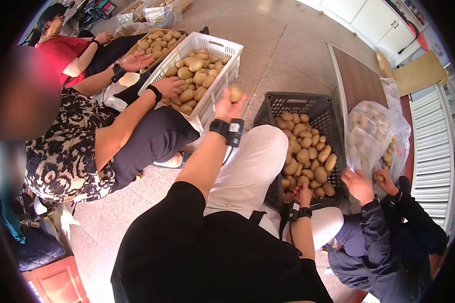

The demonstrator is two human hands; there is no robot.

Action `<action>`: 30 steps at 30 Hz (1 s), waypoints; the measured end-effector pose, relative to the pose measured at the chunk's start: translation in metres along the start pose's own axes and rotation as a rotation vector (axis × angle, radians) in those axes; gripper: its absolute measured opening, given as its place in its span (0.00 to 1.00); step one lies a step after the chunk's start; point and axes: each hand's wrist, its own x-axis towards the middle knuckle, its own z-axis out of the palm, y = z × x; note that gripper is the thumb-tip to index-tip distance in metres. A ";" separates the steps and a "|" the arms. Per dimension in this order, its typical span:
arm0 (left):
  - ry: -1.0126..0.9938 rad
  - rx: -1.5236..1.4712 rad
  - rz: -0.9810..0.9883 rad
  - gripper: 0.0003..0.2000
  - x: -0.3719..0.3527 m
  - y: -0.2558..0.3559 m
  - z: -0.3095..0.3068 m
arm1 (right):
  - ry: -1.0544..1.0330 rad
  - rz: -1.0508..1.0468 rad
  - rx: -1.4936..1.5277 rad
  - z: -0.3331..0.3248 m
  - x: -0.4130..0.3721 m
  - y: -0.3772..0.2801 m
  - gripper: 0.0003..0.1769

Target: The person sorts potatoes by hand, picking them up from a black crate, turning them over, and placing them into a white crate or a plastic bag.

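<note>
My left hand [228, 108] is raised between the two crates, its fingers around a potato [235, 93]. At the near end of the black plastic crate [328, 111], my right hand [302, 196] rests low with curled fingers against the potatoes [306, 144]. What it grips, if anything, is hidden. Both wrists carry black straps with small devices. The black crate stands in front of my knees, partly filled with potatoes. Beyond my left hand is a white plastic crate [231, 48], heaped with potatoes [194, 76].
At left, a person in a patterned top [68, 146] reaches over the white crate. Another in red [68, 55] sits behind, near a box of potatoes [159, 43]. On the right, a person's hands [359, 187] work at a clear plastic bag [369, 131] of potatoes. A brown-topped board [356, 76] stands nearby.
</note>
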 end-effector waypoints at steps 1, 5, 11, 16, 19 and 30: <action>0.045 -0.053 0.019 0.16 0.013 0.011 -0.011 | -0.006 -0.002 -0.010 0.000 0.000 0.000 0.13; 0.092 -0.164 0.150 0.18 0.049 0.041 -0.037 | 0.000 -0.004 -0.036 0.001 -0.003 -0.002 0.14; 0.153 -0.147 0.253 0.16 0.084 0.064 -0.052 | -0.006 0.001 -0.047 -0.003 0.001 0.001 0.14; -0.123 0.673 0.296 0.13 0.041 0.023 -0.008 | -0.036 0.001 -0.034 -0.001 0.001 0.002 0.13; -0.243 0.115 -0.073 0.14 -0.021 -0.023 0.048 | -0.053 0.002 -0.048 -0.003 0.008 0.002 0.12; -0.446 0.863 -0.481 0.09 -0.097 -0.167 0.027 | 0.250 -0.270 0.160 -0.002 -0.018 0.004 0.11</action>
